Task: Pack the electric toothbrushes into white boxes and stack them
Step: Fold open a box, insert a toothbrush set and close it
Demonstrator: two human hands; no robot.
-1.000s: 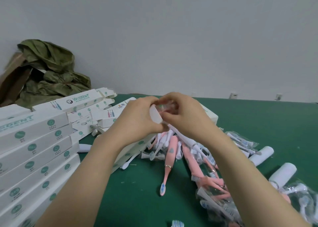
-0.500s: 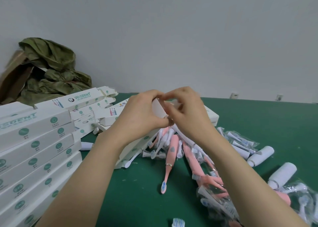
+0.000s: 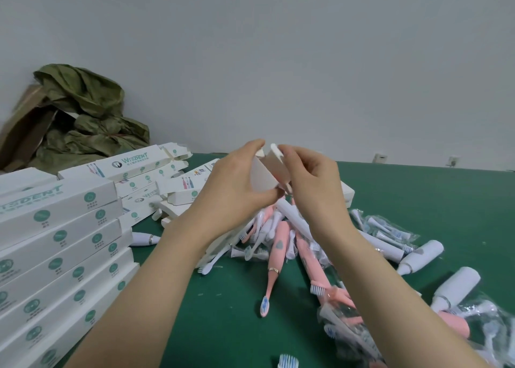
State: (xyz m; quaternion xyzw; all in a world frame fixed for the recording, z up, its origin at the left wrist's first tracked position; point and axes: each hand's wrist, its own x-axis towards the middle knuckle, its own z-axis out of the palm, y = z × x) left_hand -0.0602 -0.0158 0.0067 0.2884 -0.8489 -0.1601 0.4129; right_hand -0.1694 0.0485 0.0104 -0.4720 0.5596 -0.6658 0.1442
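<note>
Both bare: left hand (image 3: 237, 185), right hand (image 3: 313, 185); left forearm (image 3: 150, 284), right forearm (image 3: 390, 281) uncovered to frame edge; fingernails short

Layout on table, head view

Stacked boxes (image 3: 61, 245) at left edge of table (image 3: 446, 200). Loose boxes (image 3: 139, 167) behind stack; crumpled sheeting (image 3: 83, 111) behind those, at wall. Toothbrush pile (image 3: 281, 239) centre, right of stack; bagged brush heads (image 3: 387, 231) on its right. Left hand (image 3: 237, 192) and right hand (image 3: 312, 183) hold a box (image 3: 264, 178) above pile.
</note>
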